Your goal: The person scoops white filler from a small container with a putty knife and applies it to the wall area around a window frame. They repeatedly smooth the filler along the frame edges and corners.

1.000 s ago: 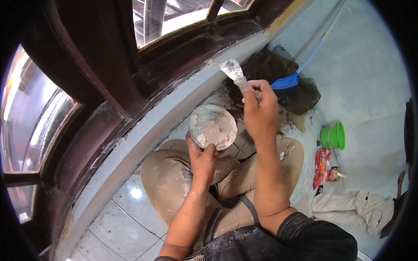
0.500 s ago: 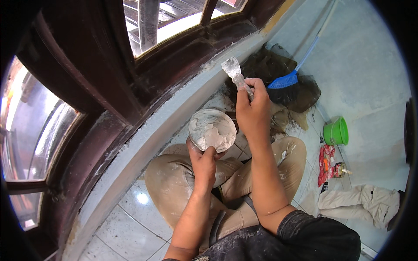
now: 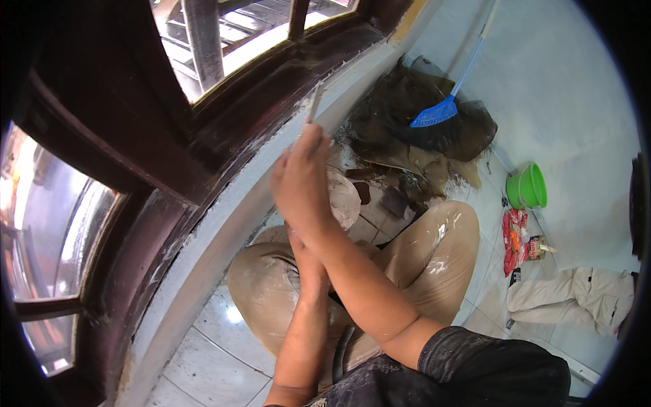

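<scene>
Pale ledge (image 3: pixel 217 227) alongside; right hand (image 3: pixel 302 180) curled round a scraper (image 3: pixel 315 102), left hand (image 3: pixel 296 239) mostly hidden, grip unclear. We judge crossed forearms could jog the paste tub (image 3: pixel 346 201).

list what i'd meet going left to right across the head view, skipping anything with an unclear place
Left window glass, right hand, tub of pale paste, blue broom head, green bucket.
</scene>
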### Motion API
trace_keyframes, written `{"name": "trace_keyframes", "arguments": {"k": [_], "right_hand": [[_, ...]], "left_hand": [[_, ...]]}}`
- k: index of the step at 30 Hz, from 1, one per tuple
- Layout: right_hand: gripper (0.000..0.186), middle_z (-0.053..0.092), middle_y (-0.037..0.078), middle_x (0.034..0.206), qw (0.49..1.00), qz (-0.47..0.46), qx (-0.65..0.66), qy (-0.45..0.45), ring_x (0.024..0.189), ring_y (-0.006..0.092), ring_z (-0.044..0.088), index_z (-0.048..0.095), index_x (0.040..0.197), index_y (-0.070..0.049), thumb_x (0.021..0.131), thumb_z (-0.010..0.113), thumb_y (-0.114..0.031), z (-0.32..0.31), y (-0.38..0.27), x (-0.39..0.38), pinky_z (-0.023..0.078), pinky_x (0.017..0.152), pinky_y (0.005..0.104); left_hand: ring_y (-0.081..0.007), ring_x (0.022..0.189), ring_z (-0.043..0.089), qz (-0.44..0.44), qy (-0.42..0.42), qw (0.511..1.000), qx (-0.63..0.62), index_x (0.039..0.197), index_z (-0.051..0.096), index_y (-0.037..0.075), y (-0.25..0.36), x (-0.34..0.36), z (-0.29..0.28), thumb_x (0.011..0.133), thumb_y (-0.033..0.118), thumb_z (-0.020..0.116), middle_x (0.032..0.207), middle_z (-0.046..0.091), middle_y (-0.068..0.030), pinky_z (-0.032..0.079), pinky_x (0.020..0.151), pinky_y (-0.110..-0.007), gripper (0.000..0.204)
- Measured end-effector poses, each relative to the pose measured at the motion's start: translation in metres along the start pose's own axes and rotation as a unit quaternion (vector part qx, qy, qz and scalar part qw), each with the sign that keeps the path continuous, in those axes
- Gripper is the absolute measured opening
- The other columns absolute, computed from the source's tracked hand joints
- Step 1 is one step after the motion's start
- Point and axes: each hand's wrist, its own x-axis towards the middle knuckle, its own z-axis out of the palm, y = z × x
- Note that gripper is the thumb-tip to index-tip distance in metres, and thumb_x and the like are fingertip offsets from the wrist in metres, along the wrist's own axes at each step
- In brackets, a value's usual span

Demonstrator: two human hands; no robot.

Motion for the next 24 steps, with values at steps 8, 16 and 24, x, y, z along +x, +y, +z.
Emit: {"name": "trace_keyframes", "arguments": {"k": [8,16,24], "right_hand": [[0.05,0.041,0.042,0.127,0.99,-0.092,-0.089,-0.059,0.114,0.0567,0.061,0.028,0.141,0.021,0.101,0.054,0.008,-0.013,-0.036,-0.036,0.054,0.098,0.0546],[0.043,0.041,0.042,0.13,0.998,-0.05,0.031,0.015,0.113,0.056,0.06,0.032,0.137,0.014,0.103,0.055,0.002,-0.052,0.017,-0.001,0.053,0.097,0.0563],[0.042,0.041,0.045,0.126,0.997,-0.021,0.072,0.014,0.107,0.056,0.059,0.03,0.135,0.015,0.1,0.052,0.006,-0.023,0.028,0.02,0.05,0.093,0.058]], "left_hand": [[-0.0166,0.091,0.066,-0.002,-0.05,0.994,-0.094,0.083,0.054,0.007,0.003,-0.01,0.005,0.101,-0.001,0.059,0.101,0.059,-0.0031,0.066,0.098,-0.056,0.021],[-0.0215,0.113,0.07,-0.028,-0.007,0.997,-0.072,0.125,0.062,-0.004,0.038,-0.002,0.029,0.099,-0.005,0.058,0.13,0.066,-0.0113,0.066,0.089,-0.044,0.026],[-0.0194,0.103,0.072,-0.056,-0.012,0.996,-0.061,0.152,0.044,0.001,0.034,0.002,0.024,0.103,0.002,0.065,0.132,0.068,-0.0112,0.063,0.081,-0.036,0.053]]}}
